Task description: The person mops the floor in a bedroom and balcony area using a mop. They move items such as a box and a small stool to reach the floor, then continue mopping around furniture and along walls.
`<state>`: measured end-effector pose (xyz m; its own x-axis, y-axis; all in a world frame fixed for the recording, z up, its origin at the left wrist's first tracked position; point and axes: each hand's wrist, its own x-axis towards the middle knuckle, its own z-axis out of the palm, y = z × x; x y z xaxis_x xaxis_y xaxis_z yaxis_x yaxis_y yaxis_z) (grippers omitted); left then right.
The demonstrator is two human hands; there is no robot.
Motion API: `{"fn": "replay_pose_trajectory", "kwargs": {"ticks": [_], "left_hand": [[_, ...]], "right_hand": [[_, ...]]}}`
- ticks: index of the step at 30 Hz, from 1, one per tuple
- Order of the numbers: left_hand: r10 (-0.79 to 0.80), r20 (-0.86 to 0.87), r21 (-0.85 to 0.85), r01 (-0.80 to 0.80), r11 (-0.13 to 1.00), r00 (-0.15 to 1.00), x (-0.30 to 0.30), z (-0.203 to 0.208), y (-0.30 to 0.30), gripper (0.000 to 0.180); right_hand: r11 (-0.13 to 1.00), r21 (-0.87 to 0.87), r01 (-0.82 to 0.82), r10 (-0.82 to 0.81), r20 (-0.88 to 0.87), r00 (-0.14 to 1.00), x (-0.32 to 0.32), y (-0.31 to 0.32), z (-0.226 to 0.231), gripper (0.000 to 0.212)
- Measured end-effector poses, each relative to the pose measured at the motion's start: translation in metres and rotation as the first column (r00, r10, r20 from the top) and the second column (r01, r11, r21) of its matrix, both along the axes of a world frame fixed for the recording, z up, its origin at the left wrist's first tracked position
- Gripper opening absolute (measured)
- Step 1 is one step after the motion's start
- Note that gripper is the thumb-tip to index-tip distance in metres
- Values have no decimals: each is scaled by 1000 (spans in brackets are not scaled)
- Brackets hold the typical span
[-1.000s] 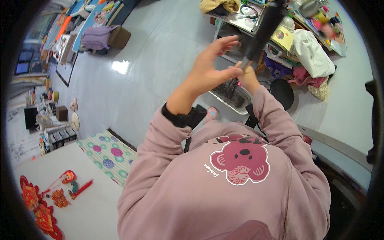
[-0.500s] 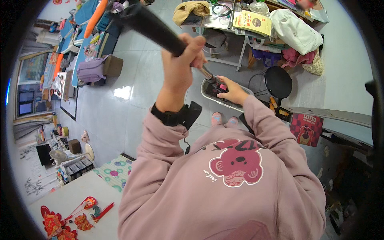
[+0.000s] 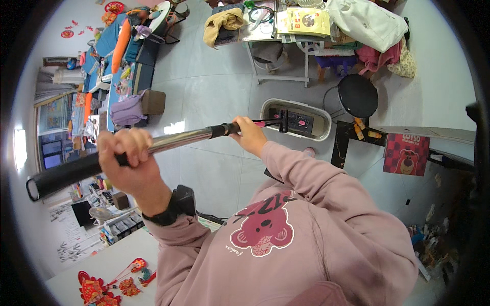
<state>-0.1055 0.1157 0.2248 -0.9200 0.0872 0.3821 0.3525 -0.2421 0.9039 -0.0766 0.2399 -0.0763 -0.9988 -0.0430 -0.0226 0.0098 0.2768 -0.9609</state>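
Two hands on one long pole (image 3: 168, 141), held near level at chest height above the grey floor (image 3: 214, 97). Left hand (image 3: 127, 160) wrapped tight in a full grip just past the black foam handle; right hand (image 3: 248, 135) curled closed round the shaft near its black collar. Best kept with hands well apart for leverage, wrists firm, far head steered squarely over the one oval tub (image 3: 296, 120) on the floor. One round black stool (image 3: 358, 95) just beside that tub. One black wristband on the left forearm. One red box (image 3: 407, 154) to the right.
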Motion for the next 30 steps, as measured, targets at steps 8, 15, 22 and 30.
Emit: {"fn": "replay_pose_trajectory", "kwargs": {"ticks": [8,15,22,30], "left_hand": [[126,-79,-15,-128,992,989,12,36,-53,33],[249,-169,44,-245,968,954,6,65,-139,37],[128,-103,63,-122,991,986,-33,52,-221,37],[120,-140,-25,-125,992,983,-79,4,-213,33]], "right_hand": [[989,-58,-135,134,-25,991,-16,-42,38,28],[980,4,-197,195,-133,972,-35,-123,65,26],[981,134,-139,148,-53,988,-65,-202,61,24],[979,200,30,-47,83,995,-89,-203,29,23]]}}
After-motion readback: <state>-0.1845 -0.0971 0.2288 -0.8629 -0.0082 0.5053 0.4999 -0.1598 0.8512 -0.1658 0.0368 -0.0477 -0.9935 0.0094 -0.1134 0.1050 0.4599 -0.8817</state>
